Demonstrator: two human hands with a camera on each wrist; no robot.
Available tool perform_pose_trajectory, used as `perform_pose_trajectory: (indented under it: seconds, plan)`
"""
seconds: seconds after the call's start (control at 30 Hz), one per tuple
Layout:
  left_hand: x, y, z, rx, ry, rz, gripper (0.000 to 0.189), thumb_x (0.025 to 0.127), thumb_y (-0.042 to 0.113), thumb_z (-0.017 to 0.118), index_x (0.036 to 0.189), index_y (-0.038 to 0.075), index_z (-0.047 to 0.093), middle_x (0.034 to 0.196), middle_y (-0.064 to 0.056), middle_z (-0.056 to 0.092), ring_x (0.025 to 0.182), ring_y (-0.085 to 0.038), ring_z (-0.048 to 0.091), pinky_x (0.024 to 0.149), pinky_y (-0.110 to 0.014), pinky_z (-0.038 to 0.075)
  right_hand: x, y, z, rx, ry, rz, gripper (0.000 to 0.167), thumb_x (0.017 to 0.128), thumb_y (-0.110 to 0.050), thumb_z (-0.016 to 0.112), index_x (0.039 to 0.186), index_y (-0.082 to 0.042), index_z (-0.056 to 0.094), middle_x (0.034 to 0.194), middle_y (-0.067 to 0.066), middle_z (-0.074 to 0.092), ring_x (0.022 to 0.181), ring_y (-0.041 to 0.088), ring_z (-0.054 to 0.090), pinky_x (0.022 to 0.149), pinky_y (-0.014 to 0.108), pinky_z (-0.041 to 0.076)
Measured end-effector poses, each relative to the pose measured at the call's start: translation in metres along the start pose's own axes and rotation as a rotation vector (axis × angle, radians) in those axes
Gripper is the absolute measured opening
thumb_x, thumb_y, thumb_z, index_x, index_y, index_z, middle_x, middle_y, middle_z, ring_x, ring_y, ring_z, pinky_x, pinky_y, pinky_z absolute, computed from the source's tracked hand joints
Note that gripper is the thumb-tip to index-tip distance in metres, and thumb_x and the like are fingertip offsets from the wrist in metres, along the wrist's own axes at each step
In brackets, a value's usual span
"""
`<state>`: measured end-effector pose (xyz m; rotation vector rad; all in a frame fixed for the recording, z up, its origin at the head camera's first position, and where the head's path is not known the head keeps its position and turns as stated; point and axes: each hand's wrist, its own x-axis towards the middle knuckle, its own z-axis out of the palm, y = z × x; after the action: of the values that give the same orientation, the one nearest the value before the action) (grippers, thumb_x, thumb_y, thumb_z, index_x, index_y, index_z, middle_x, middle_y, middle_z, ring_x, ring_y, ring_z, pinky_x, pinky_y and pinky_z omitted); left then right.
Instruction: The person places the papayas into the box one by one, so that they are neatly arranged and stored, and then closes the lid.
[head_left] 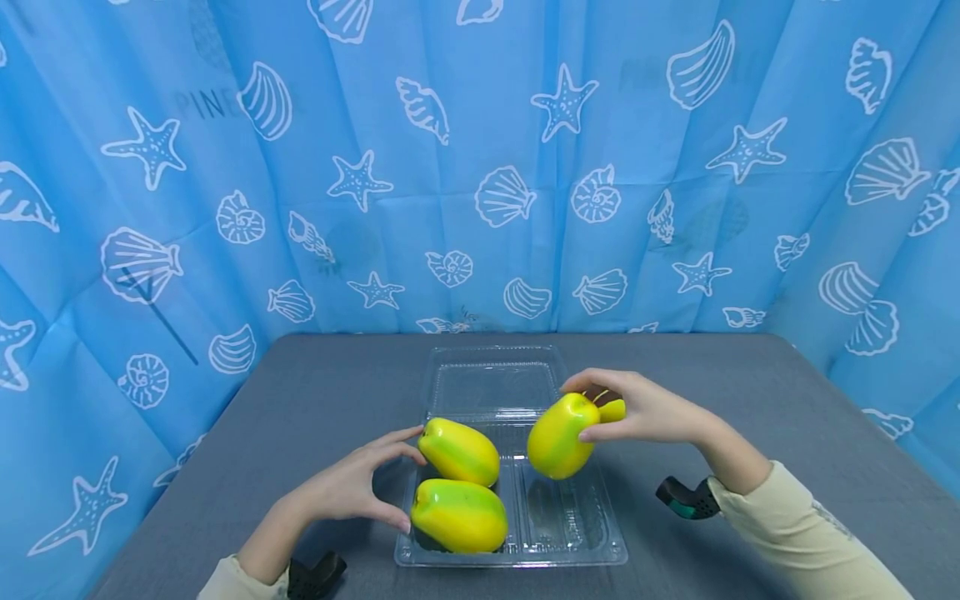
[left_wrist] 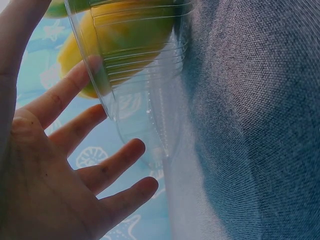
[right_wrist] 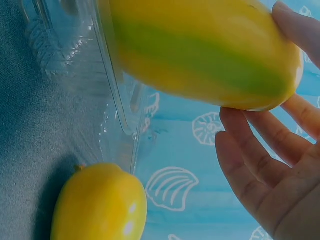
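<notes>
**Two hands at a clear tray of yellow-green fruit**

Nearest the camera, a clear plastic tray [head_left: 600, 546] sits on the grey worktop [head_left: 750, 392], its hinged lid [head_left: 491, 385] lying open behind it. In the tray's left compartment lies one yellow-green fruit [head_left: 459, 515], with a second fruit [head_left: 459, 451] just behind it. The left hand [head_left: 352, 485] rests at the tray's left edge, fingers spread and relaxed, fingertips touching the second fruit without gripping it. Further back, the right hand [head_left: 647, 410] has its fingers and thumb curled around a third fruit [head_left: 558, 436], holding it tilted above the right compartment. A small yellow fruit [head_left: 612, 409] lies on the worktop just behind that hand. A blue seashell curtain [head_left: 480, 167] hangs behind.
</notes>
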<state>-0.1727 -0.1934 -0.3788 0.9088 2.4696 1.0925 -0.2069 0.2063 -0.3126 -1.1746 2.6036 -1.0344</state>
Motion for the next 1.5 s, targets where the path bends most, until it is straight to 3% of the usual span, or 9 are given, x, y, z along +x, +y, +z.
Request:
perform_pose_trajectory:
  seconds: [0.63,1.0,1.5]
  plan:
    - [-0.001,0.000,0.000,-0.008,-0.002,-0.016,0.057,0.072,0.037,0.079,0.120,0.019,0.055,0.155,-0.012,0.024,0.139,-0.044,0.023,0.101,-0.071,0.026,0.014,-0.006,0.007,-0.008,-0.043,0.031,0.043,0.078,-0.028,0.075,0.112,-0.014,0.053,0.103,-0.001,0.063,0.089,0.012,0.059,0.078,0.028,0.055]
    - [-0.001,-0.001,0.000,-0.013,-0.003,-0.015,0.058,0.072,0.037,0.079,0.121,0.017,0.055,0.155,-0.012,0.024,0.139,-0.043,0.024,0.100,-0.071,0.027,0.022,-0.009,0.010,-0.046,-0.079,0.012,0.041,0.080,-0.029,0.073,0.113,-0.012,0.055,0.104,0.000,0.064,0.089,0.013,0.057,0.080,0.038,0.054]
    - [-0.001,0.000,0.000,-0.012,-0.002,-0.021,0.059,0.072,0.037,0.079,0.121,0.016,0.054,0.155,-0.012,0.024,0.139,-0.043,0.023,0.101,-0.071,0.026,0.035,-0.017,0.015,-0.105,-0.150,0.049,0.041,0.080,-0.033,0.073,0.114,-0.016,0.059,0.105,-0.005,0.064,0.093,0.011,0.055,0.082,0.033,0.051]
